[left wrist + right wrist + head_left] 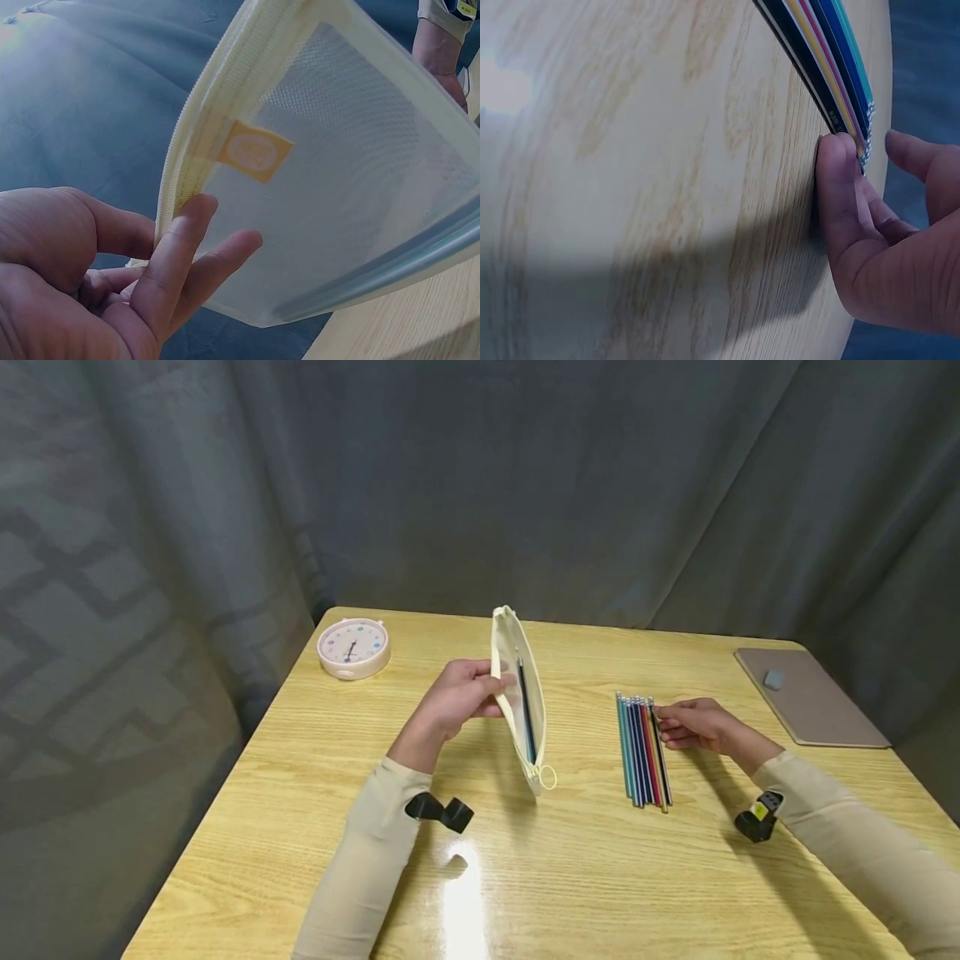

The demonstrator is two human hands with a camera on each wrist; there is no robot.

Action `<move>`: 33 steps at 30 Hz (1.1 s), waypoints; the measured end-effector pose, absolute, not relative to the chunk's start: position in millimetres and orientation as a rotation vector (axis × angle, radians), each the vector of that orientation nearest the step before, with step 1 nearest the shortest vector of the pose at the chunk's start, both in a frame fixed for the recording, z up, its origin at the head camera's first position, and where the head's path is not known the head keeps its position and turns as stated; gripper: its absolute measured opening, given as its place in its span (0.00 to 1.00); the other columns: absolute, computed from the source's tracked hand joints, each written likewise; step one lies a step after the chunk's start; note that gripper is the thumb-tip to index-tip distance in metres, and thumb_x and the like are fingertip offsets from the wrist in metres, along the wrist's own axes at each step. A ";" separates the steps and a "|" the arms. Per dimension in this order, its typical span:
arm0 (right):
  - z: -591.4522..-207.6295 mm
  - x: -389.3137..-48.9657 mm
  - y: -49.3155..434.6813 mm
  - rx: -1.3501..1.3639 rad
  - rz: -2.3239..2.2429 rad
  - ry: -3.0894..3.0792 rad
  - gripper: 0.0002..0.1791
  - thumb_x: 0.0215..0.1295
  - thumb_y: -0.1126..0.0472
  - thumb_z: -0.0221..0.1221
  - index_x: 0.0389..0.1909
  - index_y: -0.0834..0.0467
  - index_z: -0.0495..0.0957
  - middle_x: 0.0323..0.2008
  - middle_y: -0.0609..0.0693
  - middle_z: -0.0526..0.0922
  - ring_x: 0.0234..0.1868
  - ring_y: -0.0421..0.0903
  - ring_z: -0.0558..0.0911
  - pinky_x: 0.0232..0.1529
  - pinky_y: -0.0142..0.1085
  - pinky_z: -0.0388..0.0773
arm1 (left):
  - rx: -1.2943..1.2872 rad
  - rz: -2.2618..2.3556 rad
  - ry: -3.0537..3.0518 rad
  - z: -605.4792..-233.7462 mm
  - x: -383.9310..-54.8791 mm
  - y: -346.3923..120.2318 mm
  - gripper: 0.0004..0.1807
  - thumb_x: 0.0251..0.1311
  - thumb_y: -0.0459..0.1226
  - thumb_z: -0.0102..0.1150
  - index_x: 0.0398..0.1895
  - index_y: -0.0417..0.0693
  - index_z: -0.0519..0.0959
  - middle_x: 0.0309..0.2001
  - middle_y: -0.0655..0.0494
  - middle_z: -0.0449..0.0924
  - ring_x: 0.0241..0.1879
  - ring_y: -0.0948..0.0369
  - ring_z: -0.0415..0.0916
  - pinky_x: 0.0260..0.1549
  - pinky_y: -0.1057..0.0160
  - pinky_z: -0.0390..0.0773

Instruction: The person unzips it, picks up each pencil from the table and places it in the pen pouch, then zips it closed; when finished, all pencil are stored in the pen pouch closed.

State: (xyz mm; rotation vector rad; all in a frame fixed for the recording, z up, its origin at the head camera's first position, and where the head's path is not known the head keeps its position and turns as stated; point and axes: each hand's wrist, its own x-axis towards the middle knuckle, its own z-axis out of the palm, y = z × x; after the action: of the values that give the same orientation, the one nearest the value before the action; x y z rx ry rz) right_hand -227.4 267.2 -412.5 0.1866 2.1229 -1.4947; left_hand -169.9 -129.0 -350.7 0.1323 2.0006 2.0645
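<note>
A cream mesh zipper pouch point(534, 693) stands on edge with its mouth gaping, and dark pencils point(527, 710) show inside. My left hand point(467, 693) pinches its zipper edge between thumb and fingers; in the left wrist view an orange label point(256, 152) sits beside the zipper point(196, 127). To the right, several pencils point(637, 752) in teal, navy, red, yellow and black lie side by side on the table. My right hand point(693, 724) is at their far ends. The right wrist view shows its fingertips point(836, 146) touching the nearest black pencil point(799, 60), with the thumb held apart.
The wooden table point(600, 877) has a round pale pink clock point(354, 648) at its back left. A mauve notebook point(817, 702) lies at the right with a small grey-blue eraser point(773, 679) on it. A dark curtain point(487, 485) hangs behind the table.
</note>
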 end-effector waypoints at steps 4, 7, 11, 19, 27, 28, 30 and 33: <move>-412.0 -226.4 266.9 0.150 -1.454 2.162 0.17 0.80 0.63 0.53 0.59 0.72 0.71 0.31 0.44 0.86 0.31 0.37 0.86 0.38 0.32 0.90 | 0.137 2.066 2.001 -350.3 -169.7 -129.3 0.18 0.73 0.29 0.56 0.61 0.27 0.77 0.45 0.37 0.86 0.28 0.66 0.83 0.33 0.70 0.89; -411.6 -225.5 265.4 0.125 -1.406 2.212 0.20 0.78 0.67 0.54 0.62 0.77 0.67 0.32 0.44 0.86 0.31 0.37 0.85 0.38 0.33 0.90 | 0.140 2.066 2.000 -350.4 -169.3 -130.0 0.18 0.74 0.29 0.56 0.62 0.27 0.77 0.46 0.36 0.85 0.28 0.66 0.83 0.34 0.70 0.89; -411.8 -224.3 262.6 0.121 -1.358 2.274 0.22 0.75 0.72 0.55 0.62 0.81 0.63 0.30 0.46 0.85 0.29 0.39 0.85 0.36 0.35 0.90 | 0.135 2.061 1.999 -349.9 -168.2 -130.6 0.19 0.74 0.29 0.56 0.63 0.28 0.77 0.47 0.34 0.85 0.29 0.65 0.83 0.33 0.71 0.88; -414.3 -219.7 254.0 0.084 -1.146 2.542 0.15 0.68 0.70 0.63 0.47 0.78 0.74 0.25 0.51 0.85 0.26 0.41 0.85 0.32 0.39 0.91 | 0.130 2.066 1.997 -349.2 -167.2 -129.6 0.18 0.73 0.29 0.56 0.62 0.27 0.77 0.47 0.36 0.85 0.29 0.65 0.84 0.35 0.69 0.89; -399.9 -216.5 250.3 0.109 -1.213 2.497 0.20 0.72 0.70 0.58 0.56 0.82 0.69 0.29 0.50 0.83 0.26 0.40 0.86 0.35 0.38 0.91 | 0.106 2.061 1.990 -352.0 -166.2 -127.2 0.17 0.74 0.29 0.56 0.61 0.28 0.77 0.44 0.39 0.85 0.29 0.65 0.84 0.35 0.69 0.89; -394.0 -217.3 249.2 0.107 -1.246 2.479 0.22 0.73 0.69 0.57 0.59 0.82 0.67 0.29 0.49 0.83 0.26 0.39 0.86 0.36 0.37 0.91 | 0.110 2.062 1.991 -352.2 -166.4 -127.1 0.18 0.74 0.29 0.56 0.62 0.28 0.77 0.44 0.39 0.85 0.29 0.65 0.84 0.35 0.69 0.89; -379.9 -220.0 244.7 0.100 -1.310 2.450 0.25 0.75 0.68 0.55 0.63 0.82 0.64 0.30 0.46 0.83 0.27 0.37 0.86 0.37 0.34 0.91 | 0.116 2.073 1.989 -351.9 -167.1 -127.2 0.17 0.74 0.29 0.56 0.61 0.27 0.77 0.46 0.37 0.84 0.29 0.64 0.84 0.36 0.68 0.89; -358.4 -223.7 233.8 0.077 -1.403 2.410 0.27 0.77 0.67 0.55 0.67 0.80 0.60 0.31 0.43 0.82 0.28 0.35 0.85 0.38 0.31 0.90 | 0.125 2.089 1.989 -350.2 -167.6 -128.0 0.18 0.73 0.28 0.56 0.61 0.27 0.77 0.48 0.35 0.84 0.30 0.64 0.84 0.38 0.67 0.90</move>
State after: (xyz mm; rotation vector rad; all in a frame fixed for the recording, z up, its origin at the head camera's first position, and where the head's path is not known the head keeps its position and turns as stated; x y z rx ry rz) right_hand -223.7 233.8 -358.4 0.0766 2.4096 -1.4031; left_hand -167.6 -128.0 -350.2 0.1252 1.9894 2.0887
